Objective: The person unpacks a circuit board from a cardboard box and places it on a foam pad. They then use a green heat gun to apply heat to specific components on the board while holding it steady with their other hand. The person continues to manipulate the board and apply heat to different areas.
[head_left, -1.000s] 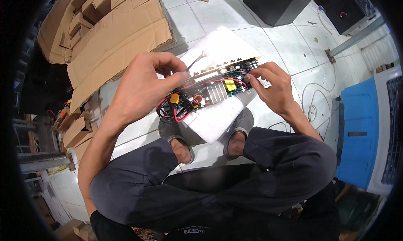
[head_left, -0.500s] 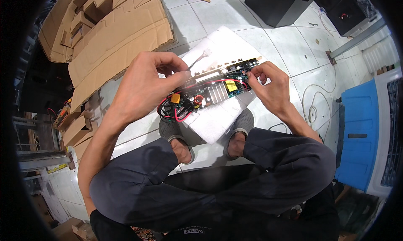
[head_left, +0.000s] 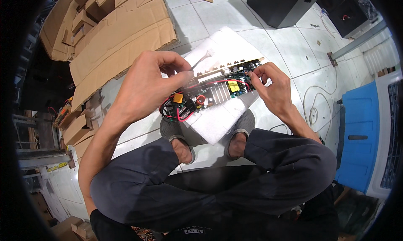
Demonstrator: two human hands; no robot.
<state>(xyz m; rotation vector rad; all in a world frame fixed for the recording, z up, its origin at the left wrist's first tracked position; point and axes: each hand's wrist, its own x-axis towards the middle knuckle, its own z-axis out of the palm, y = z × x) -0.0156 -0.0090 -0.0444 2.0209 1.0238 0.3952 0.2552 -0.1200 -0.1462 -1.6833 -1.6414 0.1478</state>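
Observation:
An amplifier-like circuit board assembly [head_left: 218,92] lies across a white foam block [head_left: 213,129], with a long narrow panel along its far edge. Its near side carries a finned metal heatsink, a yellow-labelled part, a copper coil and an orange block. Red and black wires [head_left: 178,112] loop off its left end. My left hand [head_left: 153,85] is closed, thumb and fingers pinching the assembly's far left part. Beside those fingertips a dark cable [head_left: 200,60] sticks out over the foam. With thumb and fingertips, my right hand [head_left: 273,86] grips the right end; the exact contact is partly hidden.
Flattened cardboard [head_left: 121,43] and small cartons spread at the far left. A black cabinet [head_left: 279,6] stands at the back. To the right are a blue plastic panel [head_left: 357,132] and a loose pale cable [head_left: 312,102] on the tiled floor. My sandalled feet flank the foam.
Almost nothing differs. Both hands keep their hold on the circuit board assembly, and the whole view has shifted very slightly.

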